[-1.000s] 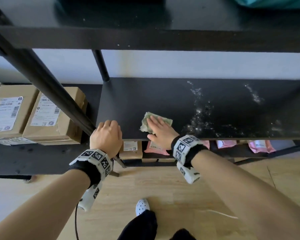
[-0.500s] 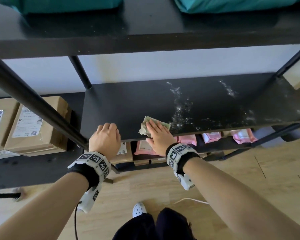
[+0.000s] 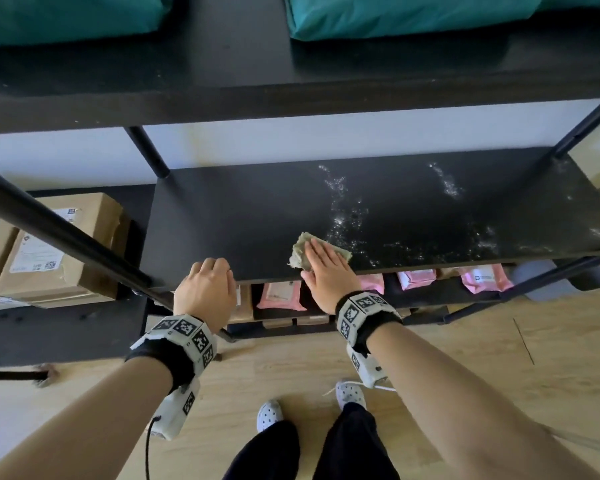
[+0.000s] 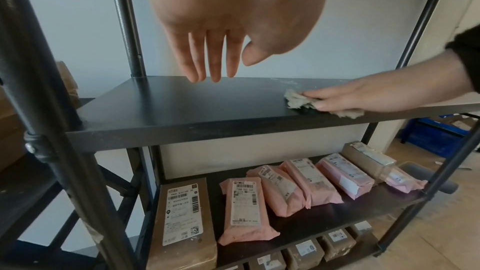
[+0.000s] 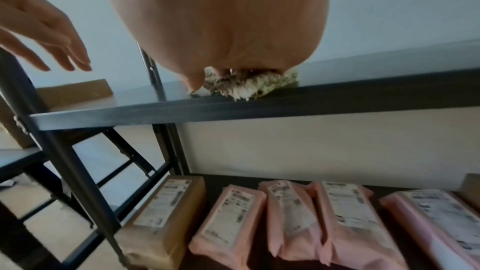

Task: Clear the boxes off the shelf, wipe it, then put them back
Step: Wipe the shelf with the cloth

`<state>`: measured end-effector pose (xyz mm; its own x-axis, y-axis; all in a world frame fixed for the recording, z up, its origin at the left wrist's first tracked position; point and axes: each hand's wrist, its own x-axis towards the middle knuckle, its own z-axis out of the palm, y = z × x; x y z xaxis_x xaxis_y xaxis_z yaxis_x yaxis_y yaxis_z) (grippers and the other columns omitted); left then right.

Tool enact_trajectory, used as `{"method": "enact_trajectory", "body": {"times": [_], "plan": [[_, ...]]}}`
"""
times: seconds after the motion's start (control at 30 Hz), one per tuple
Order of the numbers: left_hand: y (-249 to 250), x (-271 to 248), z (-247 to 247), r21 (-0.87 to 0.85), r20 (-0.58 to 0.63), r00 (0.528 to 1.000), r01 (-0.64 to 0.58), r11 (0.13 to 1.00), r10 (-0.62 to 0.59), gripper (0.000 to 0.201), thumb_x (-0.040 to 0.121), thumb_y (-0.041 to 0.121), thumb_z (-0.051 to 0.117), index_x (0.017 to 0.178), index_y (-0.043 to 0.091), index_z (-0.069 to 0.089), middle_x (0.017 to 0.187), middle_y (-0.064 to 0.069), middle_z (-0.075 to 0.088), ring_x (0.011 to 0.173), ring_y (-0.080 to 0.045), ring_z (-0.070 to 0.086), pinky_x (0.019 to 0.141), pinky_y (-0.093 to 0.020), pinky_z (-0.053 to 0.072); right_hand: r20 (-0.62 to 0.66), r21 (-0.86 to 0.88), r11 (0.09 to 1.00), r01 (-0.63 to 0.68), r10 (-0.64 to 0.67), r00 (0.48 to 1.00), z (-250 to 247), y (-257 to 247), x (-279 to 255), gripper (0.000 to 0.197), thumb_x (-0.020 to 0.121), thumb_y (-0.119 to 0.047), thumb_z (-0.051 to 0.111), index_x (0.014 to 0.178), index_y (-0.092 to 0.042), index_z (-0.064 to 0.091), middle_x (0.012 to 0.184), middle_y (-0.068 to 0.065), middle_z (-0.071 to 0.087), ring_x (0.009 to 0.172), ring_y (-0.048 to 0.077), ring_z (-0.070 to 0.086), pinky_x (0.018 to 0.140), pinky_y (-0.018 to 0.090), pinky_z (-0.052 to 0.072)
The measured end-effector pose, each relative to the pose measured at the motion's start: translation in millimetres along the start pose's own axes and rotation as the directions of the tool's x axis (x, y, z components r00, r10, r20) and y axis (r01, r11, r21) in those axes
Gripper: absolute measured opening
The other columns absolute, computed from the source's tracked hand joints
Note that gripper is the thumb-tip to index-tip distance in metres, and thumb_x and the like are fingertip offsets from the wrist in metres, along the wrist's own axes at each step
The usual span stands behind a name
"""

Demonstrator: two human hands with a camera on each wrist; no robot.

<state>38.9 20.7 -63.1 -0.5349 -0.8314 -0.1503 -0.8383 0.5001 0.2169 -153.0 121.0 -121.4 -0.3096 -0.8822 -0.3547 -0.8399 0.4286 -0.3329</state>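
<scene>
The black shelf (image 3: 257, 216) stands bare of boxes, with white dust streaks (image 3: 347, 216) across its middle and right. My right hand (image 3: 326, 268) lies flat on a pale green cloth (image 3: 300, 252) near the shelf's front edge, just left of the dust. The left wrist view shows the cloth (image 4: 296, 101) crumpled under those straight fingers (image 4: 337, 100). My left hand (image 3: 205, 289) hovers at the front left of the shelf, with its fingers (image 4: 213, 61) hanging straight and holding nothing. Two cardboard boxes (image 3: 56, 251) sit on the neighbouring shelf to the left.
A black upright post (image 3: 66, 237) crosses in front of the boxes. Teal bags (image 3: 395, 12) lie on the shelf above. Pink parcels (image 4: 298, 188) and a brown box (image 4: 182, 223) fill the shelf below. A blue crate (image 4: 436, 137) stands on the wooden floor at right.
My right hand has slid the cloth to the right along the front edge, closer to the dust. The left hand has shifted right too, and my view has swung rightward.
</scene>
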Motion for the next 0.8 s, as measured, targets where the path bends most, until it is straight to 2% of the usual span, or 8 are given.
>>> {"method": "enact_trajectory", "body": {"times": [0.1,0.27,0.33,0.5,0.57,0.67,0.73,0.8], "plan": [[13,1,2,-0.006,0.002,1.0,0.016,1.0,-0.016,0.026,0.097,0.025,0.036,0.102,0.012,0.057,0.105,-0.005,0.061,0.102,-0.025,0.054,0.075,-0.037,0.048,0.042,-0.006,0.999,0.038,-0.037,0.998,2,4,-18,0.06,0.101,-0.038,0.021,0.151,-0.018,-0.006,0.16,-0.001,-0.009,0.148,0.018,-0.007,0.12,0.034,-0.003],[29,1,8,-0.014,-0.016,0.999,0.039,0.999,-0.039,0.026,0.095,0.025,0.037,0.1,0.011,0.058,0.102,-0.006,0.062,0.1,-0.026,0.056,0.074,-0.038,0.049,0.15,-0.014,0.963,0.268,-0.263,0.953,16,-37,-12,0.06,0.102,-0.04,0.023,0.152,-0.02,-0.003,0.16,-0.003,-0.008,0.148,0.017,-0.009,0.118,0.033,-0.006],[35,1,12,-0.019,-0.004,0.998,0.061,0.998,-0.061,0.027,0.095,0.026,0.035,0.099,0.011,0.057,0.102,-0.005,0.061,0.1,-0.025,0.056,0.075,-0.04,0.051,0.185,0.011,0.953,0.302,-0.299,0.936,10,-37,-2,0.059,0.102,-0.04,0.023,0.152,-0.021,-0.001,0.16,-0.004,-0.008,0.148,0.015,-0.008,0.118,0.032,-0.006],[50,2,14,-0.008,0.013,0.996,0.089,0.996,-0.089,0.025,0.096,0.025,0.035,0.103,0.011,0.056,0.105,-0.005,0.06,0.103,-0.026,0.053,0.079,-0.041,0.05,0.198,0.008,0.995,0.1,-0.099,0.975,-38,30,26,0.058,0.102,-0.038,0.021,0.152,-0.02,-0.004,0.16,-0.004,-0.013,0.148,0.015,-0.009,0.12,0.036,-0.001],[59,4,16,-0.003,0.009,0.996,0.084,0.996,-0.084,0.025,0.096,0.023,0.036,0.103,0.011,0.056,0.107,-0.006,0.06,0.103,-0.026,0.053,0.079,-0.039,0.048,0.237,-0.024,0.997,0.077,-0.069,0.969,-50,57,26,0.061,0.101,-0.039,0.021,0.151,-0.018,-0.006,0.159,-0.002,-0.015,0.147,0.017,-0.011,0.12,0.037,-0.001],[73,7,21,0.001,0.004,0.996,0.092,0.996,-0.092,0.026,0.097,0.023,0.036,0.104,0.01,0.057,0.109,-0.005,0.06,0.103,-0.025,0.053,0.079,-0.036,0.046,0.329,-0.105,0.964,0.246,-0.2,0.923,-47,52,10,0.063,0.1,-0.044,0.018,0.15,-0.017,-0.009,0.159,0.001,-0.016,0.146,0.021,-0.014,0.121,0.042,0.002],[82,8,26,-0.006,0.003,0.995,0.098,0.995,-0.098,0.026,0.096,0.023,0.036,0.104,0.01,0.057,0.109,-0.006,0.06,0.103,-0.025,0.054,0.08,-0.036,0.046,0.385,-0.091,0.93,0.357,-0.298,0.874,-36,32,5,0.063,0.1,-0.045,0.017,0.151,-0.018,-0.009,0.159,0.0,-0.015,0.146,0.02,-0.015,0.121,0.041,-0.001],[89,8,31,-0.002,0.007,0.992,0.123,0.992,-0.123,0.025,0.096,0.023,0.035,0.105,0.01,0.055,0.111,-0.005,0.06,0.106,-0.025,0.053,0.081,-0.035,0.045,0.397,-0.08,0.914,0.397,-0.336,0.854,-31,14,15,0.061,0.101,-0.042,0.018,0.151,-0.019,-0.007,0.159,-0.003,-0.015,0.147,0.017,-0.015,0.119,0.037,-0.004]]}}
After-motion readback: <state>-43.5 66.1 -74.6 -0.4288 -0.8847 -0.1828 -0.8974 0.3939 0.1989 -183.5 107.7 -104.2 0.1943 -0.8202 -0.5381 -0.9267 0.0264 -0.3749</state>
